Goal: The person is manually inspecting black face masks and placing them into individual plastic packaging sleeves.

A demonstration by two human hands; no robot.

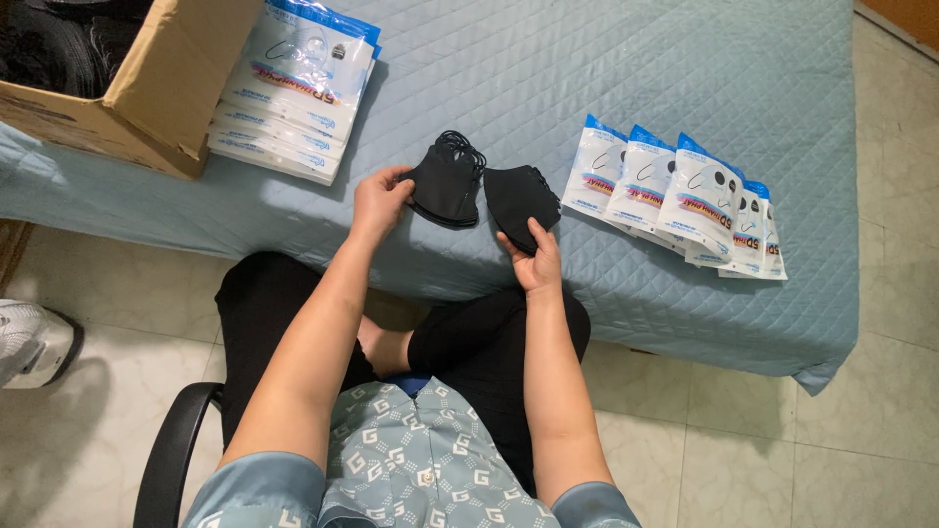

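Note:
My left hand (378, 200) grips a stack of black face masks (448, 184) by its left edge, just above the blue quilted mattress (587, 78). My right hand (533, 259) holds a smaller bunch of black masks (521, 200) from below, right beside the first stack. Both bunches hang near the mattress's front edge, their ear loops bunched at the top.
A fanned row of sealed white-and-blue mask packets (680, 196) lies to the right. A pile of flat packets (293, 88) sits at the upper left beside an open cardboard box (147, 88). My knees and a chair arm (171, 450) are below; tiled floor surrounds.

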